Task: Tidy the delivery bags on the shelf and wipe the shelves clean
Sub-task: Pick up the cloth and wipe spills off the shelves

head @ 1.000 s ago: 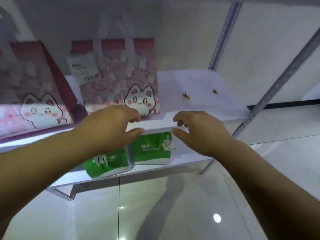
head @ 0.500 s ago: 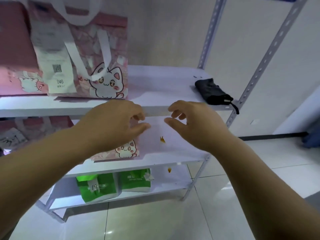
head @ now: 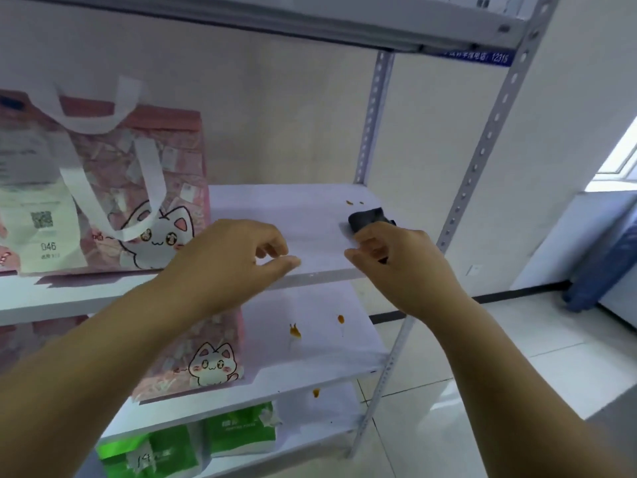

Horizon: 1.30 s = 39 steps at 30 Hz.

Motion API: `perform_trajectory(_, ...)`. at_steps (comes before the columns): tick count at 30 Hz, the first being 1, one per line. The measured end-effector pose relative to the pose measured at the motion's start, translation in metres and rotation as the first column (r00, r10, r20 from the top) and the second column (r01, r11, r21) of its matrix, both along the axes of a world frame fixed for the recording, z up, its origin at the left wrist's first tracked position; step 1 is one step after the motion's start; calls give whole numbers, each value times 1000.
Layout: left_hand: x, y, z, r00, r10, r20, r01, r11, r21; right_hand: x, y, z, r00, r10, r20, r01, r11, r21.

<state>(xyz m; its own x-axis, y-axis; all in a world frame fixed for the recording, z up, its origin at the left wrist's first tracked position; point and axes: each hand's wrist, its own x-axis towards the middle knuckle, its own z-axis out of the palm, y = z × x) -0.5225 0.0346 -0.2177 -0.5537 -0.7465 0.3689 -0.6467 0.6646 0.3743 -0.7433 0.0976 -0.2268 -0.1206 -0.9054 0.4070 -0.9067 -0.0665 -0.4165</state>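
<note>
On the middle shelf [head: 293, 215], far left, a pink bag [head: 113, 188] stands upright, its handles drooping over the cat print. The left hand [head: 227, 260] hovers just right of it, over the shelf's front edge. Its fingers are loosely curled, with thumb and forefinger a little apart, and it holds nothing.

Further right, near the shelf's right end and close to the front post, lies the cloth [head: 367, 219], a dark crumpled lump. What shows of it runs roughly side to side along the shelf. It lies well to the right of the left hand, with bare shelf between, and directly ahead of the right hand [head: 403, 267]. That hand's curled fingers [head: 365, 238] cover the cloth's near edge. A dark sliver shows between thumb and fingers, but I cannot tell whether the hand already pinches the cloth or is only closing on it.

The right hand is plainly the nearer, so the pick-up looks to be its job. Two small orange spots [head: 353, 202] sit just behind the cloth on the same shelf, so I judge the first wipe would go a little back from where the cloth lies. More spots [head: 294, 331] mark the shelf below, to the right of a second pink bag [head: 206, 357].
</note>
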Motion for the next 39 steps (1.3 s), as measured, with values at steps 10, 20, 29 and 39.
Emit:
perform_trajectory(10,-36,-96,-29,995,-24,92,18,998,65,-52,-68,-20,962,-273,-22,274,953,131)
perform_trajectory(20,-74,-149,-67,981,14,194,-48,984,172,-86,-146,-54,912,-372,-172,410,833,372)
perform_trajectory(29,-89,-153,-84,959,83,271,-141,970,201,-94,-179,-72,901,-302,-312,431,711,556)
perform_trajectory(39,-95,-141,-88,953,148,265,-210,951,225,-103,-168,-72,946,-73,-316,210,879,427)
